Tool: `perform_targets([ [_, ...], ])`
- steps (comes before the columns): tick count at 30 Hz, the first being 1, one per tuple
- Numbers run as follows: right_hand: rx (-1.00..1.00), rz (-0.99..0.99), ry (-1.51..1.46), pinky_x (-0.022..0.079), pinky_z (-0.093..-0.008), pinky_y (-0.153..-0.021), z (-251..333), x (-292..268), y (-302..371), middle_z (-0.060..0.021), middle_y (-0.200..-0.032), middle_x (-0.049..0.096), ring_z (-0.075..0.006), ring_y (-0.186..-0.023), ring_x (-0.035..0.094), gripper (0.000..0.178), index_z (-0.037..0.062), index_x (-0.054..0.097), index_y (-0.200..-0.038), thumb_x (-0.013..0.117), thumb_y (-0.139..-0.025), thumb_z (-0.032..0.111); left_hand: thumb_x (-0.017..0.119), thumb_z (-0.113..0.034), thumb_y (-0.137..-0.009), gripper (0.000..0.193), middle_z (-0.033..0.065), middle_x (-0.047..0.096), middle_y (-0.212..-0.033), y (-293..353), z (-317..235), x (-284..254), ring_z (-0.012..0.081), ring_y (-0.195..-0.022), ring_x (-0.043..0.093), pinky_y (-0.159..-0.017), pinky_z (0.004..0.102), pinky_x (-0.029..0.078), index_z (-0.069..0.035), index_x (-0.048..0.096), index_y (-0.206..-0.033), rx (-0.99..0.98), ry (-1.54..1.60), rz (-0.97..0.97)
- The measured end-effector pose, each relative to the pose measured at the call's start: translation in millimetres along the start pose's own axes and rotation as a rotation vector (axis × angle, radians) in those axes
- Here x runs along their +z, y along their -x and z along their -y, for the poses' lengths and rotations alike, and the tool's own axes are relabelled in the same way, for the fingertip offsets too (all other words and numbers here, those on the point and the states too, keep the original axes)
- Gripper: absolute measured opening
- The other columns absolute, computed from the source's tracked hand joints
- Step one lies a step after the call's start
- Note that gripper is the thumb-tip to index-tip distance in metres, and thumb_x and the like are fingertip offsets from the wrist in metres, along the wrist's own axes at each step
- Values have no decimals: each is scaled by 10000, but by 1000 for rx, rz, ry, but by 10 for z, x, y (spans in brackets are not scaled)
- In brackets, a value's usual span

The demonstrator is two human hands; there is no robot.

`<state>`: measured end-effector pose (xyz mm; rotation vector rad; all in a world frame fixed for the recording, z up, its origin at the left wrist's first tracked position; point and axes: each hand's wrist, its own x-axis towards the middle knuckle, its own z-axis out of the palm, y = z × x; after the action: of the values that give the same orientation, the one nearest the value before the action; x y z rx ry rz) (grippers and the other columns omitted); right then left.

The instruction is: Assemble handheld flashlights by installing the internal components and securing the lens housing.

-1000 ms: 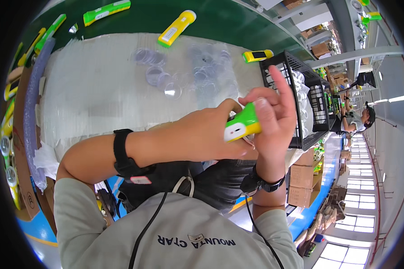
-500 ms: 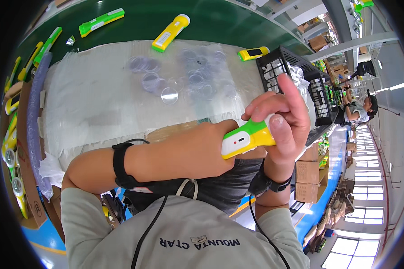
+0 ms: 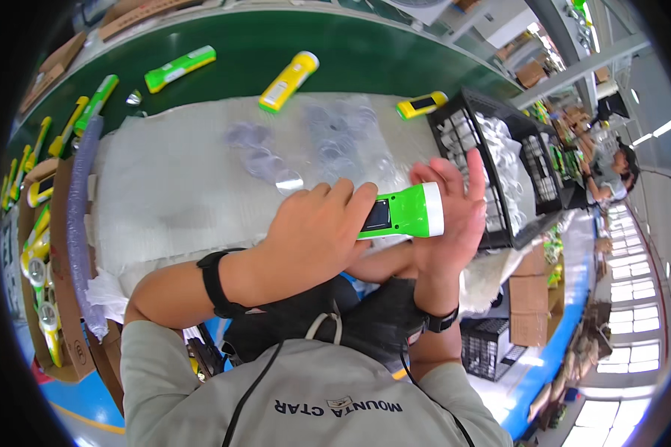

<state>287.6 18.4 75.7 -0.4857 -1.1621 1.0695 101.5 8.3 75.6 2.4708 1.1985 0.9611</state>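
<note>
My left hand (image 3: 313,223) is closed around the body of a green flashlight (image 3: 410,211) with a white head and a dark panel, held level above the near side of the table. The white head points right, toward my right hand (image 3: 458,205). That hand is open, its fingers stretched out and its palm beside the head; whether they touch I cannot tell. On the pale sheet beyond lie clear round discs (image 3: 335,134), loosely heaped. A yellow flashlight (image 3: 289,82) lies behind them, with a green flashlight (image 3: 180,68) to its left.
A black crate (image 3: 492,171) of white ring-like parts stands at the right, near a yellow flashlight (image 3: 422,105). At the left, a cardboard box (image 3: 71,298) of flashlights sits beside a rolled clear plastic edge (image 3: 82,216). A person (image 3: 611,175) works farther right.
The flashlight has been turned over, so its green, dark-panelled side now shows. My right hand has let go of the flashlight's head and opened. The whole view has shifted slightly.
</note>
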Motion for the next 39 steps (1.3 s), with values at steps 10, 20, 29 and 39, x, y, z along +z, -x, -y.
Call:
perform_targets([
  [10, 147, -146, 1247, 328, -448, -1024, -840, -1055, 447, -236, -1266, 409, -367, -1180, 433, 716, -4, 274, -1393, 603, -759, 52, 582, -300, -777, 590, 244, 633, -986, -543, 1302, -133, 377, -860, 641, -736, 439, 500, 14, 381, -1235, -734, 160, 112],
  [20, 115, -167, 1249, 343, -468, -1013, -780, -975, 439, -256, -1264, 402, -435, -1169, 414, 671, -24, 349, -1334, 567, -701, 9, 634, -322, -820, 425, 188, 651, -997, -1155, 2771, -282, 353, -928, 626, -852, 386, 486, -28, 583, -1123, -404, 178, -210],
  [29, 142, -106, 1383, 349, -473, -981, -694, -888, 360, -207, -1225, 464, -397, -1138, 454, 597, 28, 459, -1262, 612, -688, 97, 695, -141, -687, 602, 233, 609, -1103, -69, 3616, -1173, 371, -1056, 576, -896, 418, 467, -96, 469, -1243, -824, -471, 48],
  [39, -84, -54, 1181, 371, -467, -971, -724, -1004, 478, -220, -1199, 472, -391, -1133, 462, 549, 23, 477, -1225, 591, -690, 70, 699, -68, -634, 515, 151, 523, -1049, -272, 1505, -1493, 345, -980, 544, -827, 376, 470, -54, 513, -1114, -129, -294, -123],
])
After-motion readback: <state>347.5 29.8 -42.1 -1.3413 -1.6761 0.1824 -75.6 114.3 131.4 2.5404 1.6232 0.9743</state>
